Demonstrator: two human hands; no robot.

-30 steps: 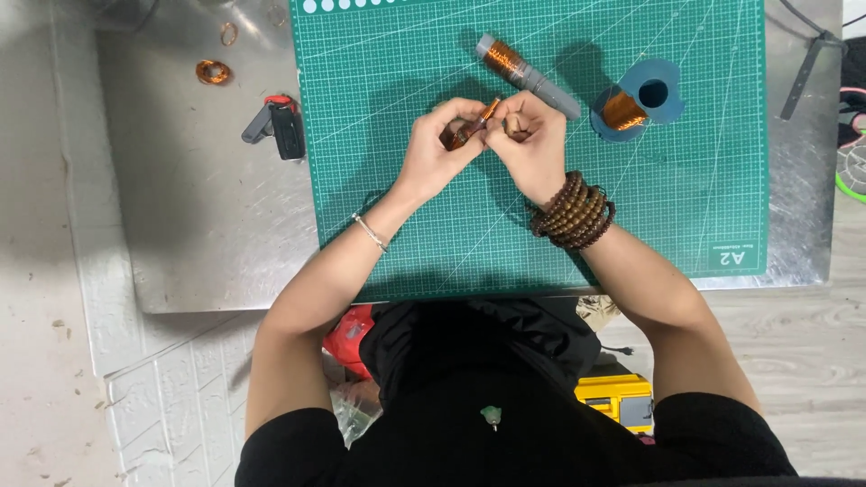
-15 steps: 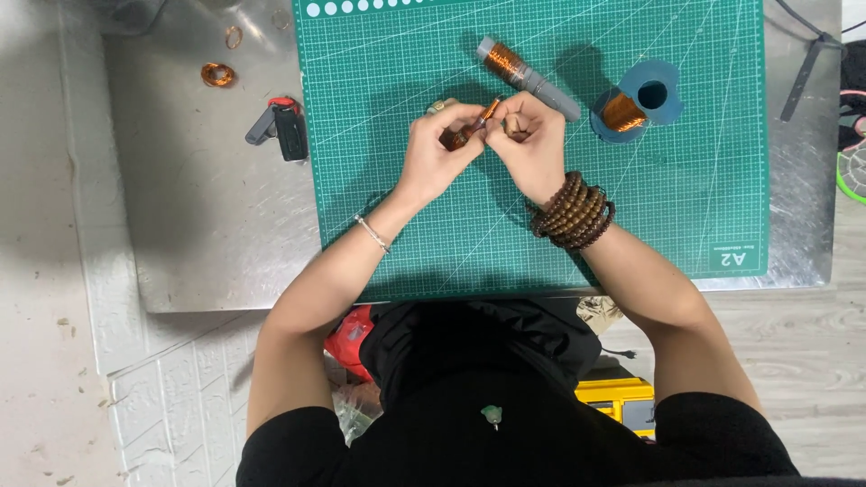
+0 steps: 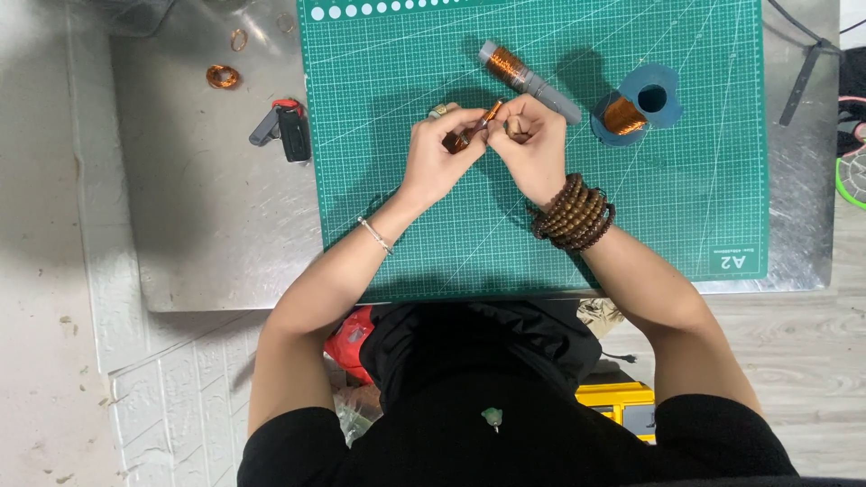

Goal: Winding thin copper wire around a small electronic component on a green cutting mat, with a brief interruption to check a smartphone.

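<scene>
On the far left of the metal table lies a small copper ring, and near it a black and grey tool. Over the green cutting mat, the left hand pinches a small copper-wound rod with its fingers closed on it. The right hand, with a wooden bead bracelet on its wrist, touches the rod's end with closed fingertips. Behind the hands lies a grey tube with a copper coil, then a blue spool of copper wire.
</scene>
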